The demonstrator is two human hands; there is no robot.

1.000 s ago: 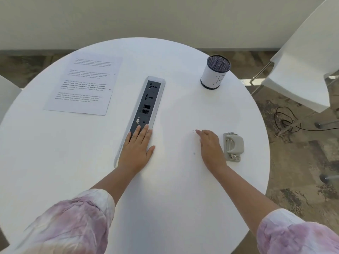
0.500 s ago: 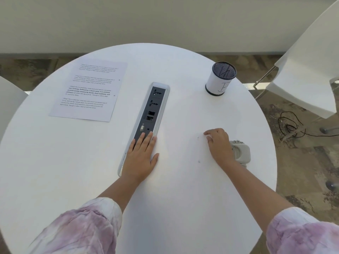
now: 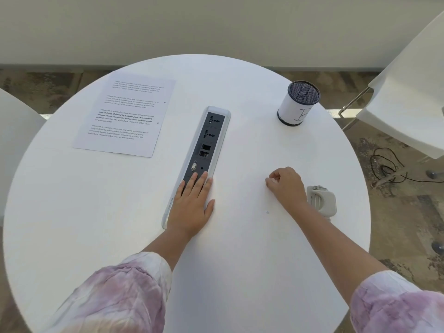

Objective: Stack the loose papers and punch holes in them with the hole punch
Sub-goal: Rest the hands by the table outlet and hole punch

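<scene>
resting with fingers curled and empty, the right hand (image 3: 287, 188) sits just left of the hole punch (image 3: 322, 200), nearer than the flat, fingers-together left hand (image 3: 192, 205).

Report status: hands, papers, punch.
Left hand flat on grey socket strip, empty. Right hand curled, empty, beside grey hole punch. White printed papers untouched, far left. Nothing blocking.
</scene>
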